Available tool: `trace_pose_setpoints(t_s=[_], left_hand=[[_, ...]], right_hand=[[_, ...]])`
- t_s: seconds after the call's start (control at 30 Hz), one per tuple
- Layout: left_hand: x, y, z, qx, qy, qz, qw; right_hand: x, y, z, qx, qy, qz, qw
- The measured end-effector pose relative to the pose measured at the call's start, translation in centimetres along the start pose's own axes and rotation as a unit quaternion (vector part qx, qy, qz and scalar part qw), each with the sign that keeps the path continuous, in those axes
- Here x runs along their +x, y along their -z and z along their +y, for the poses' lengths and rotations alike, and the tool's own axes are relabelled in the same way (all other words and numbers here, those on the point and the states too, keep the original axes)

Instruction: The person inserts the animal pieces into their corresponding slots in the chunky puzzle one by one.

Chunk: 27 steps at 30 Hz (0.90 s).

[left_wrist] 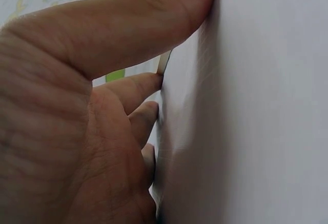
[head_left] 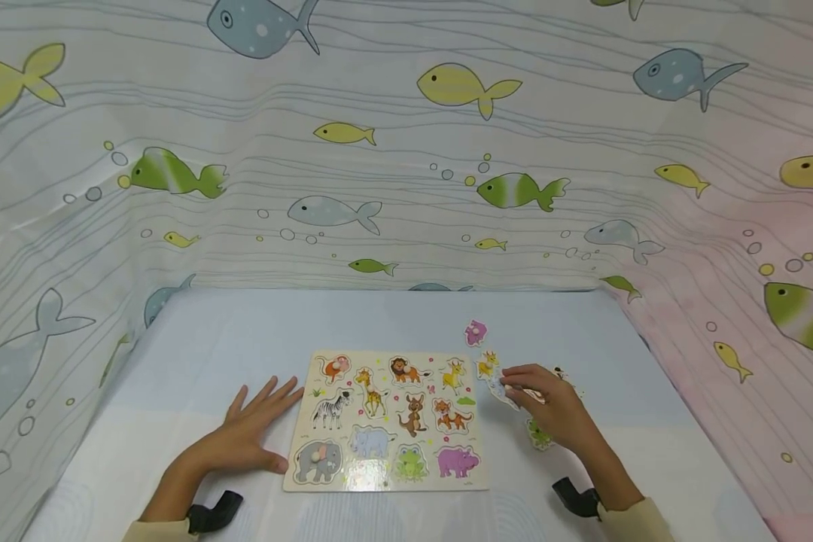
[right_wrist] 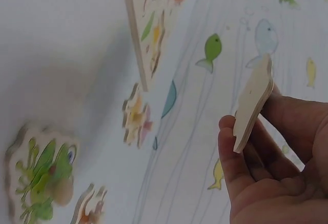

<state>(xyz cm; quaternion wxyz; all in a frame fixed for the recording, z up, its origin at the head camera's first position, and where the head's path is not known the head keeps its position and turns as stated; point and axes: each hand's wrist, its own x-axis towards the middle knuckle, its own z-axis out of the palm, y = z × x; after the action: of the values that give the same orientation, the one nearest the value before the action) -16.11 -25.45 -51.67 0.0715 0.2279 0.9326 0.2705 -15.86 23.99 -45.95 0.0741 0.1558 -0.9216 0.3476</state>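
Pale wood piece (right_wrist: 253,103): held right of centre in the right wrist view, tilted, with its bare underside shown; in the head view it is seen just beside the right edge of the puzzle board (head_left: 376,361), blue-grey print glimpsed at the fingertips.
Right hand (head_left: 552,406): the grip is closed to about the thickness of the piece, which is pinched between thumb and fingers.
Long axis: slanted in the head view from upper left to lower right, and so set askew to the nearly level lower edge of the board.
Board from grip: placed to the left in the head view; its blue-grey animal picture (head_left: 371,443) is found to the lower left of the grip, between the elephant piece (head_left: 318,462) and the frog picture (head_left: 411,463).
Left hand (head_left: 244,433): spread at the board's left side, fingers straight, nothing held; the piece lies well apart from it, across the board.
Loose animals: purple hippo piece (head_left: 476,333) and yellow goat piece (head_left: 488,364) laid to the upper right of the board; frog piece (right_wrist: 43,178) and brown piece (right_wrist: 93,208) shown at lower left in the right wrist view, the brown one cut by the frame.
Table (head_left: 257,324): backed by fish-printed cloth (head_left: 393,165).
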Motion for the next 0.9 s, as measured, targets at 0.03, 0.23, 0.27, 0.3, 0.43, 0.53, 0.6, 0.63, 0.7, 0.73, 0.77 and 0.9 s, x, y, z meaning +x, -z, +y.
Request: trace_pose_setpoints(t_s=[0.03, 0.23, 0.27, 0.3, 0.43, 0.53, 0.6, 0.63, 0.7, 0.73, 0.77, 0.9], left_hand=[[0.0, 0.0, 0.0, 0.000, 0.000, 0.000, 1.0000], [0.0, -0.1, -0.2, 0.005, -0.001, 0.002, 1.0000], [0.0, -0.2, -0.2, 0.006, 0.000, 0.002, 1.0000], [0.0, -0.2, -0.1, 0.007, 0.001, 0.001, 1.0000], [0.0, -0.2, 0.0, 0.008, 0.002, -0.001, 1.0000], [-0.1, -0.2, 0.1, 0.014, 0.001, 0.000, 0.9999], [-0.1, -0.3, 0.2, 0.017, 0.000, 0.002, 0.9998], [-0.1, -0.3, 0.2, 0.019, -0.001, 0.002, 0.9998], [-0.1, -0.3, 0.2, 0.024, 0.001, 0.002, 0.9997], [-0.1, -0.3, 0.2, 0.024, 0.003, 0.001, 0.9997], [-0.1, -0.3, 0.2, 0.024, 0.003, 0.001, 0.9997], [0.0, -0.3, 0.3, 0.025, 0.006, 0.001, 0.9997]], right_hand=[[0.3, -0.4, -0.3, 0.002, 0.015, -0.003, 1.000], [1.8, -2.2, -2.3, 0.027, 0.094, -0.025, 0.995], [2.0, -2.4, -2.6, 0.032, 0.098, -0.030, 0.994], [2.1, -2.7, -2.9, 0.039, 0.100, -0.036, 0.994], [2.6, -3.6, -3.8, 0.058, 0.106, -0.058, 0.991], [2.8, -4.3, -4.3, 0.066, 0.118, -0.065, 0.989], [3.0, -4.8, -4.7, 0.072, 0.129, -0.069, 0.987], [3.1, -5.0, -4.8, 0.074, 0.136, -0.072, 0.985], [3.3, -5.5, -5.0, 0.082, 0.147, -0.079, 0.982], [3.4, -5.7, -5.2, 0.086, 0.151, -0.083, 0.981], [3.5, -5.9, -5.3, 0.090, 0.155, -0.087, 0.980], [3.7, -6.6, -5.9, 0.103, 0.158, -0.102, 0.977]])
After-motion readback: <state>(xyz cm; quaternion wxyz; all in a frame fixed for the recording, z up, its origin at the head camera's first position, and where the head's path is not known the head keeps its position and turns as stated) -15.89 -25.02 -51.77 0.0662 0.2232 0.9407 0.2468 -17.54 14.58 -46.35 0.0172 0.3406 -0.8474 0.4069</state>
